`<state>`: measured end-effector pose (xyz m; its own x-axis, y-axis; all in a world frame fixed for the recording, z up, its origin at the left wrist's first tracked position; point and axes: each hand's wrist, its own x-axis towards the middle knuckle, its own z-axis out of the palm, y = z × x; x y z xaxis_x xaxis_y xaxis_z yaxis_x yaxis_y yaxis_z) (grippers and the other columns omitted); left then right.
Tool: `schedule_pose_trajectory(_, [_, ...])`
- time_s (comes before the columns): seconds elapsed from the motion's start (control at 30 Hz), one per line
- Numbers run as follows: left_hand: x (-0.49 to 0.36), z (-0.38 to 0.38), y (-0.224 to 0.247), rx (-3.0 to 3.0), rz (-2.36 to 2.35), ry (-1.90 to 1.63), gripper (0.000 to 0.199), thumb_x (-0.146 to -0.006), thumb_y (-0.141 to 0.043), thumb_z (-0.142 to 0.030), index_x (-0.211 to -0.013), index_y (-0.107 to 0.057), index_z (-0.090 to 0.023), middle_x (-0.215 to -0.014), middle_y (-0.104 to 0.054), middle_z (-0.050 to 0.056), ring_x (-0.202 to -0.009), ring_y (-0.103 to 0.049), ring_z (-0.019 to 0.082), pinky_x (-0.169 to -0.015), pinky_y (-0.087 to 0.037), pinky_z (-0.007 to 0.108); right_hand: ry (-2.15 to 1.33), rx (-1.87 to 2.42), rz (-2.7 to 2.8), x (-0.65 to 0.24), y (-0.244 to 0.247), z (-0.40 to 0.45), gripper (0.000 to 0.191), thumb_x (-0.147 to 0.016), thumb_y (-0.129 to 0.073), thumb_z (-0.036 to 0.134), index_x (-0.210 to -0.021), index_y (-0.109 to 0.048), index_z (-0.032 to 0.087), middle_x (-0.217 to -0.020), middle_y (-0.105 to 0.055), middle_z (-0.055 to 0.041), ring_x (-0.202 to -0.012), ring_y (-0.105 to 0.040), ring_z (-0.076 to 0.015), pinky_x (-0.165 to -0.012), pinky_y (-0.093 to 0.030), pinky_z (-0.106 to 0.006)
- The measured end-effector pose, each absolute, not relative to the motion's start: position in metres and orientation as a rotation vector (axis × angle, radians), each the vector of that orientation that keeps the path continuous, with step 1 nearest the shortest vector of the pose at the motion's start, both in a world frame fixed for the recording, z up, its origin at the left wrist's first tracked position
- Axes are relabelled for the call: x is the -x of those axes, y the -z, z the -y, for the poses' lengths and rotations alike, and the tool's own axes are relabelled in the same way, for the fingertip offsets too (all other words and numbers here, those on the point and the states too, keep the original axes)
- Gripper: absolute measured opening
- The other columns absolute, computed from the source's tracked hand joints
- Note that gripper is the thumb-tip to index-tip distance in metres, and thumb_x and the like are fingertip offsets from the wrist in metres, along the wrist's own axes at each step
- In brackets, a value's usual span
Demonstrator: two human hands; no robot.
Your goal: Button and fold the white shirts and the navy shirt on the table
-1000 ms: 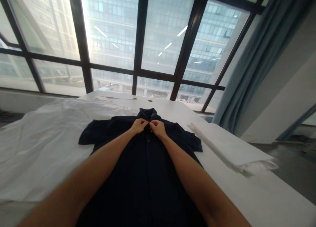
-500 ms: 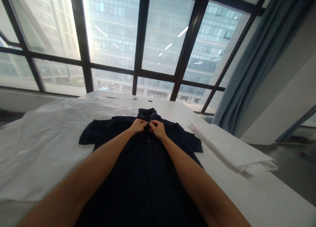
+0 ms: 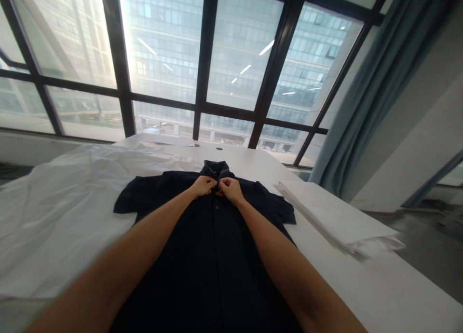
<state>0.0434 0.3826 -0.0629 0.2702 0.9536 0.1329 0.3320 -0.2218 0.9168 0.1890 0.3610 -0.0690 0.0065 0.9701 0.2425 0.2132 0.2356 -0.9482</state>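
Observation:
A dark navy short-sleeved shirt lies front up, its collar pointing toward the window and its sleeves spread to both sides. Just below the collar, my left hand pinches the left side of the front opening. Close beside it, my right hand pinches the right side, fingertips almost meeting the left ones. Whatever button sits between the fingers is too small to make out. One small button shows on the front strip a little below my hands.
The shirt rests on a white table. Crumpled white cloth covers the left side. On the right lies a folded white cloth or sheet stack. Large windows stand beyond, with a blue-grey curtain at the right.
Both hands stay pinched on the shirt front below the collar, with only slight finger movement. The collar has shifted a little; the view has moved slightly.

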Motion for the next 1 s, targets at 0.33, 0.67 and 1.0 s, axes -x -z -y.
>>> schedule_pose_trajectory(0.33, [-0.045,-0.387,0.065,-1.762,-1.214,-0.962,0.029,-0.085,-0.056,-0.035,-0.066,-0.062,-0.013,-0.046,-0.051,-0.003,-0.040,-0.048,0.008,-0.041,-0.036,0.018,-0.526,1.255,1.600,-0.184,0.071,-0.357,0.011,-0.078,-0.059,0.027,-0.077,-0.060,0.016,-0.068,-0.068,-0.0027,-0.050,-0.065,-0.0150,-0.043,-0.047,-0.020])
schedule_pose_trajectory(0.67, [-0.042,-0.385,0.062,-2.094,-1.245,-1.070,0.026,-0.086,-0.051,-0.026,-0.072,-0.069,-0.013,-0.062,-0.065,0.003,-0.058,-0.060,0.014,-0.058,-0.043,0.023,-0.600,1.399,1.613,-0.186,0.062,-0.362,0.010,-0.080,-0.055,0.019,-0.071,-0.059,0.016,-0.054,-0.059,0.0023,-0.045,-0.057,-0.0111,-0.046,-0.042,-0.019])
schedule_pose_trajectory(1.0, [-0.040,-0.373,0.059,-2.089,-1.711,-1.064,0.022,-0.086,-0.053,-0.034,-0.089,-0.070,-0.021,-0.098,-0.072,0.009,-0.091,-0.065,0.026,-0.077,-0.046,0.032,-0.627,1.414,1.592,-0.194,0.062,-0.366,0.006,-0.075,-0.059,0.018,-0.071,-0.062,0.016,-0.050,-0.056,0.0042,-0.039,-0.052,-0.0091,-0.043,-0.037,-0.018])
